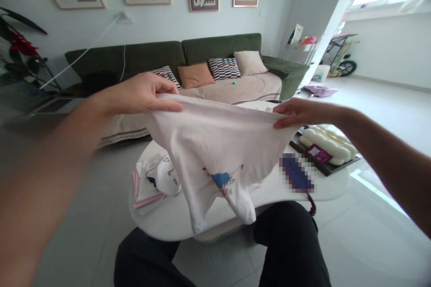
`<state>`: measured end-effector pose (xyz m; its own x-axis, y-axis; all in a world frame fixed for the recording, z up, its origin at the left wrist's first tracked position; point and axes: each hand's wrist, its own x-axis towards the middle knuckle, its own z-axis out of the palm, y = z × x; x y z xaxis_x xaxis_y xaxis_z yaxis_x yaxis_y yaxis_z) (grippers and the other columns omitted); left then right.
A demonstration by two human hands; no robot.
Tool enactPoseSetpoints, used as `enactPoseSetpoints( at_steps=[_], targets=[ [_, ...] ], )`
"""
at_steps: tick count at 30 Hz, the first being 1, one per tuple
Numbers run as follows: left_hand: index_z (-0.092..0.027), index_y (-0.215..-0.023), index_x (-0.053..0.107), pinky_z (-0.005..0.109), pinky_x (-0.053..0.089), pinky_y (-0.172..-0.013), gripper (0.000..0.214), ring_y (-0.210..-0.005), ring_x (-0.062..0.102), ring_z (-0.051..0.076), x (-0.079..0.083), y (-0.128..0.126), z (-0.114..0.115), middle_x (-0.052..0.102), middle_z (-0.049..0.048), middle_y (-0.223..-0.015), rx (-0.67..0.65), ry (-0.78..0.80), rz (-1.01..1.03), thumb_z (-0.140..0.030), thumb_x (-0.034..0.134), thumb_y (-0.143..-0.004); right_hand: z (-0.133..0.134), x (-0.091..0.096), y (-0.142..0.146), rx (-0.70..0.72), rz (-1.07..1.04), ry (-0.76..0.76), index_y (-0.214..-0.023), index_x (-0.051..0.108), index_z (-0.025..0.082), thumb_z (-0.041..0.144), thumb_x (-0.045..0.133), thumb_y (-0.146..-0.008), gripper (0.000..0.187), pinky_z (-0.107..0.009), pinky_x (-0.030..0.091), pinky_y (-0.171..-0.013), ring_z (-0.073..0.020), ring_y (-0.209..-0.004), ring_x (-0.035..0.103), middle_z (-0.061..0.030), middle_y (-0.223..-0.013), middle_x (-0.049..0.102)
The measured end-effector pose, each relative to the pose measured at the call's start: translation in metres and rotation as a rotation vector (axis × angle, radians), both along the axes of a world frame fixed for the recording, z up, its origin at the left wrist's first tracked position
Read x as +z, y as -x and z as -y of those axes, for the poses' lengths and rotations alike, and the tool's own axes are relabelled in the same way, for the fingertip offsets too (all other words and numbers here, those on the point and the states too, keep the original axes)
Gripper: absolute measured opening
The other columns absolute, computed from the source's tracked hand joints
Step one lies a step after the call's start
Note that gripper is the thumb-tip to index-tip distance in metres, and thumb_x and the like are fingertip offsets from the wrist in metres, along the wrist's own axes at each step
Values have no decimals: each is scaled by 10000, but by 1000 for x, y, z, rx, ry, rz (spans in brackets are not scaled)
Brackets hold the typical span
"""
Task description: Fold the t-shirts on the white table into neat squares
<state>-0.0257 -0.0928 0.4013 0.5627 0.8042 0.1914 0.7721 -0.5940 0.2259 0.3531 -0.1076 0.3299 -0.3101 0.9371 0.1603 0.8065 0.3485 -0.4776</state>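
- White garment [218, 139]: held up between the two hands, above the tabletop [151, 219] and in front of its middle; its upper edge runs fairly straight from hand to hand, sloping down to the right. The lower part hangs in loose folds; whether it touches the tabletop cannot be told.
- Blue print [221, 180]: low on the garment, partly creased, with small red and dark marks around it.
- Left hand [151, 94]: pinching the garment's upper left corner, thumb on the near side, fingers bent behind the cloth.
- Right hand [298, 112]: pinching the upper right end, thumb on the near side, slightly lower in view than the left hand.
- White cap [168, 177]: on the left of the tabletop, on or against a pink-edged bundle [136, 188].
- Pixelated blue object [298, 172]: right of the garment, a dark red cord [311, 204] hanging from its near end over the edge.
- Dark tray [332, 170]: at the far right of the tabletop, carrying a cream, lumpy object [340, 136] and a purple card [318, 153].
- Green sofa [222, 45]: on the far side, with cushions along it.
- Dark-trousered knees [286, 233]: at the near edge.
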Motion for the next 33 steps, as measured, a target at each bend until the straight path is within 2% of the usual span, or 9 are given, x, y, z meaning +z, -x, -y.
enactPoseSetpoints(
  at_steps=[3,6,9,13,17,23,25,29,33],
  targets=[
    [-166,-701,648,186,369,-548,317,-605,529,112,-25,13,-63,540,-51,-576,122,63,-94,-469,609,-618,-54,-16,-12,-17,187,-13,-650,625,133,311,598,-695,186,-195,347,-520,-83,-530,480,45,-548,537],
    [-164,-762,674,199,363,-575,280,-626,510,119,-34,16,-105,584,-31,-618,256,-95,-22,-407,587,-653,-96,-10,-10,-306,236,-289,-756,661,139,218,554,-698,146,-236,356,-579,-136,-625,519,-8,-642,592],
    [-140,-872,681,214,362,-622,285,-656,481,109,-25,14,-108,602,-5,-716,326,-353,112,-342,565,-708,-110,8,-7,-449,143,-541,-902,658,142,184,481,-734,247,-273,367,-661,-177,-759,535,-71,-821,630],
    [-159,-938,672,214,376,-636,284,-674,474,92,-30,8,-71,567,2,-803,146,-428,280,-332,573,-736,-87,6,-20,-389,65,-692,-968,638,112,191,438,-774,289,-275,363,-737,-161,-780,511,-114,-899,605],
    [-201,-902,681,225,407,-645,237,-711,526,120,-87,-7,-27,559,10,-801,-1,-162,303,-336,547,-761,-52,-59,-41,-333,2,-634,-901,645,161,155,437,-756,254,-280,388,-719,-167,-724,513,-101,-838,578],
    [-225,-830,676,234,422,-681,198,-740,560,142,-237,-30,16,580,27,-818,0,272,151,-215,488,-769,-5,-207,-47,-279,12,-333,-814,627,252,126,429,-705,258,-365,424,-789,-252,-891,531,-88,-887,581],
    [-211,-806,674,235,418,-670,196,-731,562,147,-275,-33,29,588,30,-806,-24,381,36,-183,488,-751,11,-245,-44,-253,61,-194,-822,637,233,100,411,-691,293,-351,428,-799,-239,-902,532,-83,-882,587],
    [-218,-863,660,243,416,-695,196,-789,562,165,-302,-24,35,600,34,-854,3,447,-67,-264,494,-770,37,-292,-36,-114,162,29,-830,655,194,80,436,-679,289,-357,424,-821,-235,-936,518,-92,-898,593],
    [-213,-1154,527,355,384,-822,408,-1047,463,267,-299,0,13,490,114,-1163,487,139,-149,-376,484,-783,51,-303,-16,-102,98,22,-899,645,191,117,465,-715,268,-377,416,-848,-241,-980,497,-101,-980,584]
  ],
)
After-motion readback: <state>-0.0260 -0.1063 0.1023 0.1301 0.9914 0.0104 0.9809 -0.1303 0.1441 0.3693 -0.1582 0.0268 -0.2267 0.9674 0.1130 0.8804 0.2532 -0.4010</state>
